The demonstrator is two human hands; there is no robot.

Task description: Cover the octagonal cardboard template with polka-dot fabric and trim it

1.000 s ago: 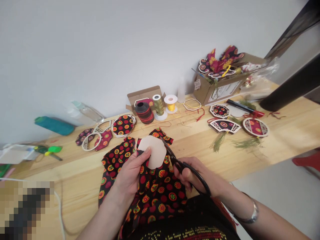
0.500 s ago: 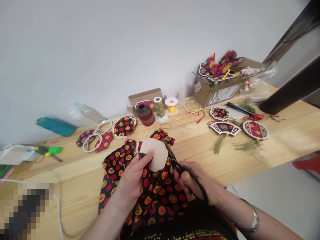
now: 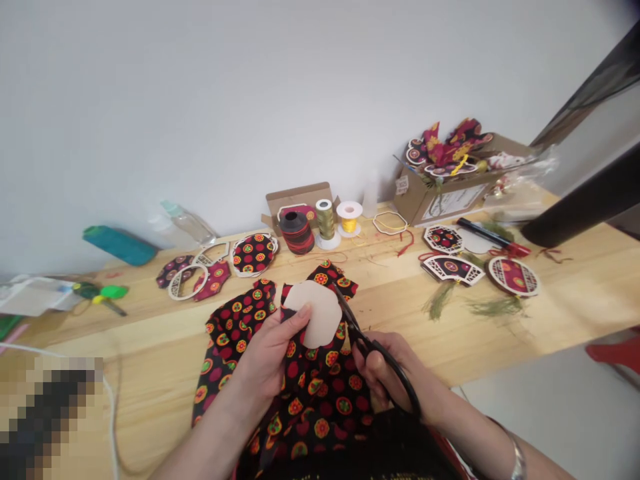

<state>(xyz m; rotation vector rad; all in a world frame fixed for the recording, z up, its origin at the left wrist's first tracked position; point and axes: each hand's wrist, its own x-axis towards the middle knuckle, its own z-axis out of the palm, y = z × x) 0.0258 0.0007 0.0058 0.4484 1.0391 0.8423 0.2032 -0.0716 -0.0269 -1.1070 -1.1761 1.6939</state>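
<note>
My left hand (image 3: 273, 350) pinches a pale, rounded card template (image 3: 320, 310) against black fabric (image 3: 320, 430) patterned with red and orange flowers, thumb on top. In my right hand (image 3: 387, 367) is a pair of black-handled scissors (image 3: 363, 340), fingers wrapped through the loops. The blades lie along the right edge of the card, at the fabric around it; how far they are parted I cannot tell. A flap of the cloth sticks out beyond the card's far edge. The rest of the fabric spreads to the left and down over my lap.
Behind stand spools of dark red (image 3: 296, 233), green (image 3: 325, 223) and yellow thread (image 3: 350, 220). Fabric-covered ornaments (image 3: 453, 270) and a marker (image 3: 493, 237) lie right, before a full cardboard box (image 3: 440, 200). Left are wooden frames (image 3: 187, 282), a teal thread cone (image 3: 120, 245) and a clear bottle (image 3: 190, 223).
The view has shifted slightly, so most of the table appears lower and further right. Both hands keep their holds on the card, fabric and scissors, with little other visible difference.
</note>
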